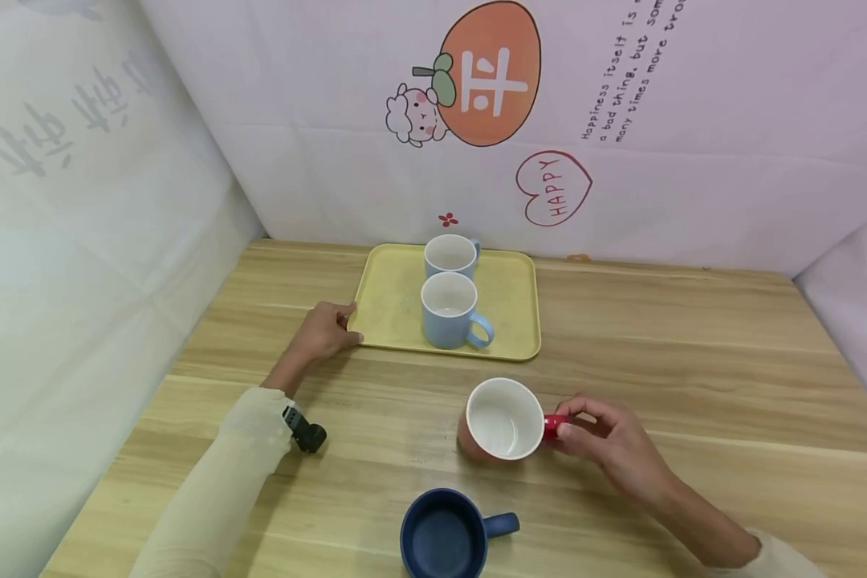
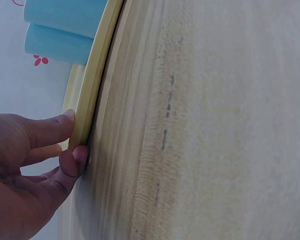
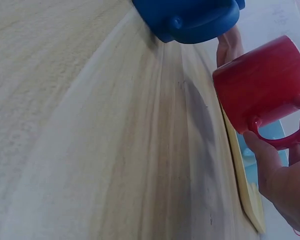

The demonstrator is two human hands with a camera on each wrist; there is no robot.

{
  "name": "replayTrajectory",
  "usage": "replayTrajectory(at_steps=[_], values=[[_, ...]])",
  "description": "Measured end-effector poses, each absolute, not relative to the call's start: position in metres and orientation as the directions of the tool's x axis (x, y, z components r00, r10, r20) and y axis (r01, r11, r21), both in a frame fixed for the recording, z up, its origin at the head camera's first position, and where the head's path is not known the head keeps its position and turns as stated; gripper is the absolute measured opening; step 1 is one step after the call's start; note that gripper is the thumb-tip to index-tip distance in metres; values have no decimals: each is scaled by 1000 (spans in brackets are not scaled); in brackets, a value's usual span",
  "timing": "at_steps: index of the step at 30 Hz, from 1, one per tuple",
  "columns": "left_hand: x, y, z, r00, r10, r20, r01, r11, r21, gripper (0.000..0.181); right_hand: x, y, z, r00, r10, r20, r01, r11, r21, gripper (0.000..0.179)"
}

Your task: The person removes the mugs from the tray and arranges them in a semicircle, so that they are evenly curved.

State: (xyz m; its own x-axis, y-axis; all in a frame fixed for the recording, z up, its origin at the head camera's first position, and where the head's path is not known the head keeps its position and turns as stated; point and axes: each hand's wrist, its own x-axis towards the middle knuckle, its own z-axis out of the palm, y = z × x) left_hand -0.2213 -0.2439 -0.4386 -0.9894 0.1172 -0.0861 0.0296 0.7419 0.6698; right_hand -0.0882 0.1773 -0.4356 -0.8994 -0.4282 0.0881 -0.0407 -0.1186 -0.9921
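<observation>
My left hand (image 1: 323, 331) pinches the near-left corner of a yellow tray (image 1: 393, 301); the left wrist view has thumb and fingers on its rim (image 2: 87, 107). Two light blue mugs stand on that tray, one (image 1: 444, 321) in front of the other (image 1: 437, 255). My right hand (image 1: 617, 449) holds a red mug (image 3: 265, 80) with a white inside by its handle, upright in the head view. In the right wrist view the mug hangs over the table, with a shadow below. Nearer to me stands a dark blue mug (image 1: 444, 536), its handle pointing right.
The wooden table (image 1: 694, 345) runs back to a white printed cloth (image 1: 318, 96) right behind the tray. More white cloth (image 1: 79, 265) hangs along the left side. A dark strap with a round black piece (image 1: 307, 433) sits on my left wrist.
</observation>
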Motion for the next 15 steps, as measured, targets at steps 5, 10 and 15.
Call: replayTrajectory(at_steps=[5,10,15], values=[[-221,-244,-438,-989,119,-87,31,746,665,64,-85,178,-436,-880,-465,99,-57,-104,-993,14],[-221,-244,-437,-988,125,-86,36,746,665,64,-81,179,-438,-859,-497,125,-90,-94,-992,13],[-221,-243,-436,-989,115,-98,21,743,668,64,-77,179,-441,-860,-496,121,-99,-71,-993,14]])
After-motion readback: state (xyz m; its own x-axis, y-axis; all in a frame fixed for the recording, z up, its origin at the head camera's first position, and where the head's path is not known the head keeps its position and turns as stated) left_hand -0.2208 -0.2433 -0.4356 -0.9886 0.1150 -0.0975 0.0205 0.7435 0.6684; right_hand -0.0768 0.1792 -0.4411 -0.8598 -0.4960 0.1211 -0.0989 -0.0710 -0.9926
